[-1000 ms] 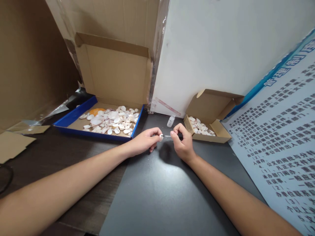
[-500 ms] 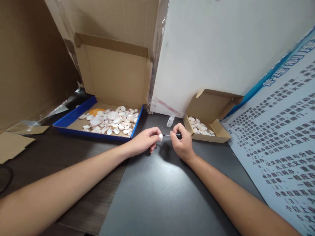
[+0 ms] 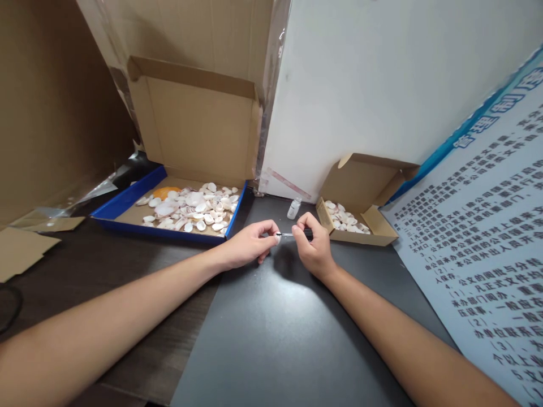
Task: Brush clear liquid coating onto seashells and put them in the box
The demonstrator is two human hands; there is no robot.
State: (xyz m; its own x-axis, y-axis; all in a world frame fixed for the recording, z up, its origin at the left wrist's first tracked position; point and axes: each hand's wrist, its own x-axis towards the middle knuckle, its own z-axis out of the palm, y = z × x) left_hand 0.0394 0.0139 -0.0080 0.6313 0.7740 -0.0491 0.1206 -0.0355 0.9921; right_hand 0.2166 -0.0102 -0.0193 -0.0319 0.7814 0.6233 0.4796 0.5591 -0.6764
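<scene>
My left hand (image 3: 248, 245) pinches a small white shell (image 3: 277, 238) just above the dark mat (image 3: 280, 333). My right hand (image 3: 311, 249) is closed on a thin brush with a black cap (image 3: 306, 233); its tip touches the shell. A small clear bottle (image 3: 293, 208) stands just behind the hands. At the left is a blue-edged cardboard box (image 3: 127, 199) holding several white and pink shells (image 3: 190, 206). To the right, a smaller cardboard box (image 3: 373, 226) holds several more shells (image 3: 345, 220).
A white wall panel (image 3: 382, 85) rises behind the mat. Brown cardboard sheets (image 3: 46, 107) stand at the left and back. A printed poster (image 3: 487, 237) with blue border leans at the right. Flat cardboard scraps (image 3: 21, 249) lie on the dark wooden table at the far left.
The hands stay almost in place; the shell has turned slightly between my left fingers and the brush tip has shifted against it.
</scene>
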